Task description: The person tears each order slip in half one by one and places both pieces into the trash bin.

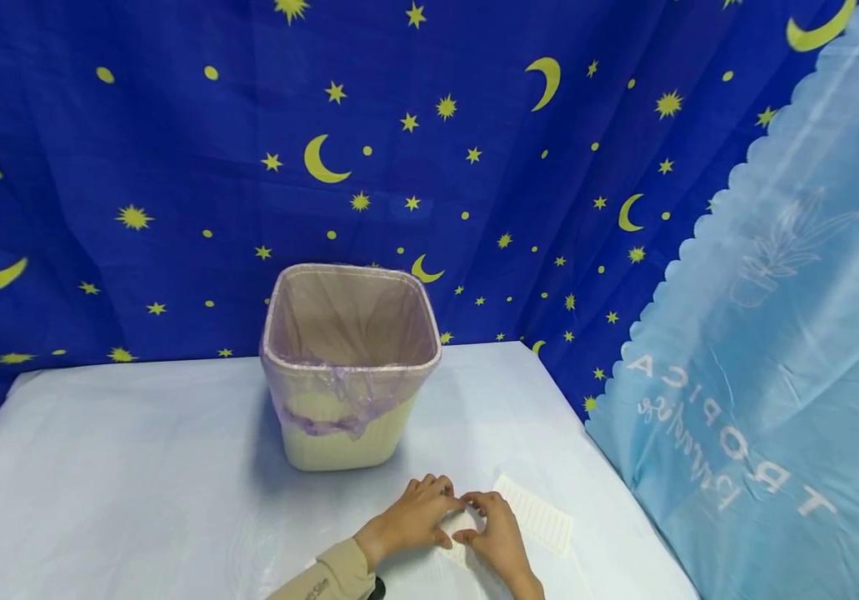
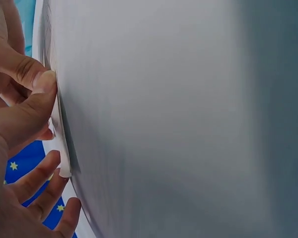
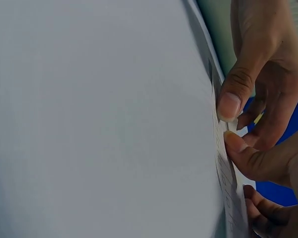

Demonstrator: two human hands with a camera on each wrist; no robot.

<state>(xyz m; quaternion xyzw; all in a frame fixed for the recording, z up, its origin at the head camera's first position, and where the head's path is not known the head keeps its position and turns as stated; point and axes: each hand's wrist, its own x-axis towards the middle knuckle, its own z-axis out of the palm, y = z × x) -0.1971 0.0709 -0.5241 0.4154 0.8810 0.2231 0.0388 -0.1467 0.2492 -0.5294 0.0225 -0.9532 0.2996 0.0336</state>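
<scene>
- Blue cloth (image 1: 174,142) with moons and stars hangs at 12 o'clock, and one pale blue cloth (image 1: 766,358) with words hangs at 2 o'clock from your hands: two cloths.
- One white table (image 1: 137,467) is under you. Its back edge is past the bin; its right edge slants down at 3 o'clock, nearer to you than the left edge.
- Your widest stretch of table is toward 9 o'clock.
- One bin (image 1: 350,448) stands upright at 11 o'clock from your hands, with one purple bag (image 1: 357,396) lining it and folded over its rim.
- Your two hands are close together, low down at 6 o'clock. Your left hand (image 1: 417,517) and right hand (image 1: 496,533) both pinch the white paper (image 1: 461,525) between thumb and fingers.
- One lined sheet (image 1: 537,517) lies at 3 o'clock, just beside your right hand. You cannot tell if it joins the pinched paper.
</scene>
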